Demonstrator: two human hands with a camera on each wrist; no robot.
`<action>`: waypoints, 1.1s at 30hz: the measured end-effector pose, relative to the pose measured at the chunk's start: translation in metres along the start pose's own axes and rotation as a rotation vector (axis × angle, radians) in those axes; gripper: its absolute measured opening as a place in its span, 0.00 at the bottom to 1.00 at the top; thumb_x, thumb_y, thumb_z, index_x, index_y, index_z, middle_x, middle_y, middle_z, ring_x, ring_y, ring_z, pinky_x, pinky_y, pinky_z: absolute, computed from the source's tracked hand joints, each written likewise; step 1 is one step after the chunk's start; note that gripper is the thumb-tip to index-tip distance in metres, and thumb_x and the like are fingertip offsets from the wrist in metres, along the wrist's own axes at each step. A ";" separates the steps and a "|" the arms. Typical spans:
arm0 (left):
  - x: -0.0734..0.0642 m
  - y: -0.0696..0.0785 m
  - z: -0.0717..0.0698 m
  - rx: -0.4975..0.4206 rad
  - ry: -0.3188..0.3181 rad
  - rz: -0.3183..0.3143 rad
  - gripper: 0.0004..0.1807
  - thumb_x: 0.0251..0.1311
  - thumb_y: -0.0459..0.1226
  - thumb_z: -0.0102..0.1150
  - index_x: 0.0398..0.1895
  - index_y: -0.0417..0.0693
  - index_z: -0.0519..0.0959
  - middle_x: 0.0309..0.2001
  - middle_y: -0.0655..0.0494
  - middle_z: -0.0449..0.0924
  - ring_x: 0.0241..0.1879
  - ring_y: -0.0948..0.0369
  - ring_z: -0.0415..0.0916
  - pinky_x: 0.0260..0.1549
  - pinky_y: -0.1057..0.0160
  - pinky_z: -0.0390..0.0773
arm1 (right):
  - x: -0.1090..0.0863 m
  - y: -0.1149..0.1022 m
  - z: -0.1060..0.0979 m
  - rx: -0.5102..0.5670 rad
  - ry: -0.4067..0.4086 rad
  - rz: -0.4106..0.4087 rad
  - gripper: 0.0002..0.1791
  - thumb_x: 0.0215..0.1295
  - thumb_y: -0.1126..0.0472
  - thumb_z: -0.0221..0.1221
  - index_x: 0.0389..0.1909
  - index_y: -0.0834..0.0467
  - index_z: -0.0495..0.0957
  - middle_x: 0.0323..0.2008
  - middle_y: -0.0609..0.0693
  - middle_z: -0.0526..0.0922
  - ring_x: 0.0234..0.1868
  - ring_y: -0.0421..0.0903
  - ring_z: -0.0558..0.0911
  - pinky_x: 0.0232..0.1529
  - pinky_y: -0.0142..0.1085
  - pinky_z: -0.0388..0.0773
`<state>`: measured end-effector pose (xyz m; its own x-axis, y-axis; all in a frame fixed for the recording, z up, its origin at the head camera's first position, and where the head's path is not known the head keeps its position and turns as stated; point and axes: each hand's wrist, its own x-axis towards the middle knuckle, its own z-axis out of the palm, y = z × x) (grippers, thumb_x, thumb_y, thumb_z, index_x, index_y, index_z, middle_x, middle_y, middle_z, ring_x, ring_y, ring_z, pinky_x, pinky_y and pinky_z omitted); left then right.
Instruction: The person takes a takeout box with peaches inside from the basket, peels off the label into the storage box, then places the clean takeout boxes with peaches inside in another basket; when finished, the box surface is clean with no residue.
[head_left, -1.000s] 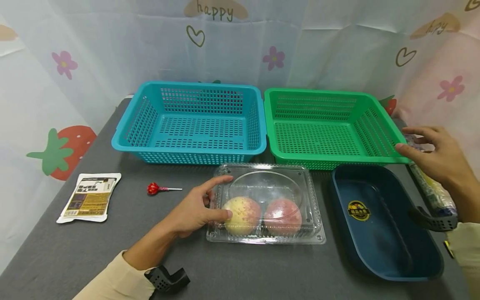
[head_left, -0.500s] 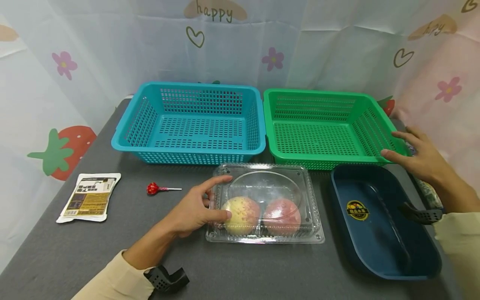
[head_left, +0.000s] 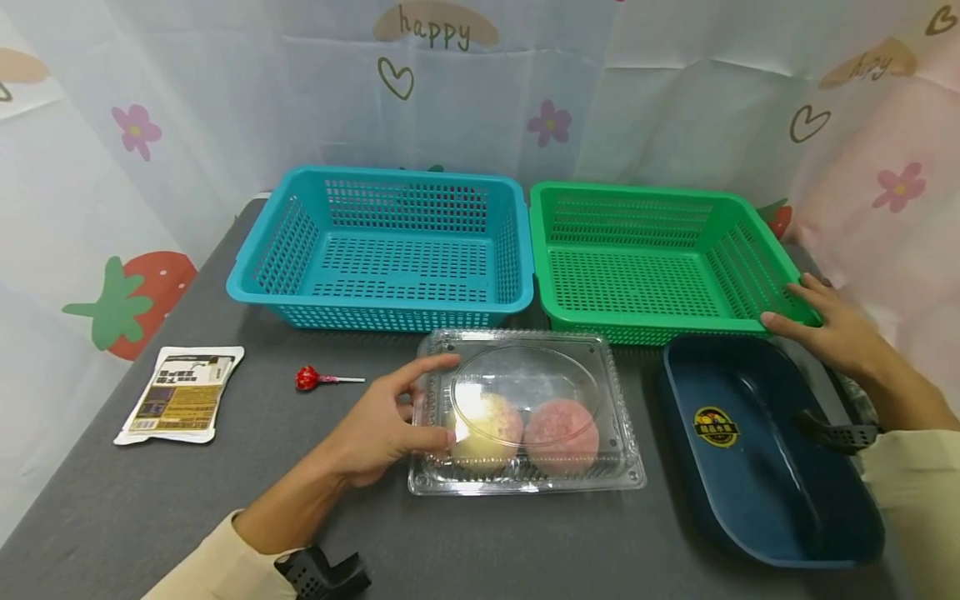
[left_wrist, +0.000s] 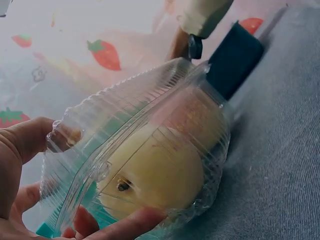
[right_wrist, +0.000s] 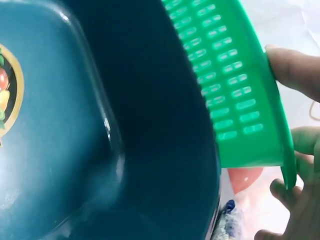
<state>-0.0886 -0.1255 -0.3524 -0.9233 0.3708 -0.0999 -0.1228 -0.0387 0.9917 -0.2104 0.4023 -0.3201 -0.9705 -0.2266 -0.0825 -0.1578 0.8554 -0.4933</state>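
My left hand [head_left: 381,423] grips the left side of a clear plastic clamshell box [head_left: 617,396], thumb and fingers spread along its edge. Inside sit a yellowish peach [head_left: 486,437] and a pink peach [head_left: 561,437]. In the left wrist view, fingertips [left_wrist: 145,217] lie against the clear plastic beside the yellow peach. At the front right corner of the green basket [head_left: 645,319] is my right hand [head_left: 843,337]. The right wrist view shows its thumb [right_wrist: 292,70] on the rim, with the other fingers curled around the outer edge.
A blue basket [head_left: 382,300] stands left of the green one. In front of the green basket lies a dark blue basin [head_left: 765,483]. A red lollipop [head_left: 307,378] and a white-and-brown packet [head_left: 180,394] are at left. Something in clear wrapping [right_wrist: 228,222] lies behind the basin.
My right hand has come left and down from above the wrapped item onto the green basket's corner. The clear box has shifted slightly left, and the glare on its lid has changed.
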 end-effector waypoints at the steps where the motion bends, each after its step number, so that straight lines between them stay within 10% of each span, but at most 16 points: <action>1: -0.002 0.001 0.001 0.000 0.005 0.006 0.47 0.41 0.20 0.69 0.69 0.51 0.67 0.36 0.45 0.56 0.22 0.61 0.58 0.19 0.64 0.75 | 0.000 0.000 0.000 -0.001 -0.001 0.006 0.44 0.71 0.45 0.48 0.72 0.73 0.43 0.73 0.69 0.31 0.69 0.72 0.34 0.57 0.74 0.37; 18: -0.019 0.047 0.013 -0.088 -0.087 0.026 0.46 0.44 0.20 0.67 0.71 0.44 0.62 0.43 0.39 0.56 0.25 0.55 0.73 0.31 0.46 0.82 | 0.000 0.001 0.002 0.068 0.006 0.013 0.45 0.70 0.47 0.52 0.72 0.73 0.44 0.73 0.67 0.31 0.69 0.72 0.34 0.57 0.74 0.39; 33: 0.009 0.112 0.025 -0.013 -0.079 0.123 0.44 0.47 0.20 0.66 0.70 0.50 0.65 0.31 0.39 0.60 0.21 0.54 0.70 0.31 0.48 0.82 | 0.004 -0.003 -0.005 0.065 -0.040 0.036 0.47 0.69 0.45 0.53 0.72 0.73 0.45 0.73 0.68 0.32 0.70 0.71 0.33 0.58 0.72 0.38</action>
<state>-0.1012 -0.1032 -0.2399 -0.9001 0.4348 0.0293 -0.0160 -0.1003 0.9948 -0.2147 0.4014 -0.3148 -0.9671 -0.2158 -0.1346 -0.1099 0.8318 -0.5441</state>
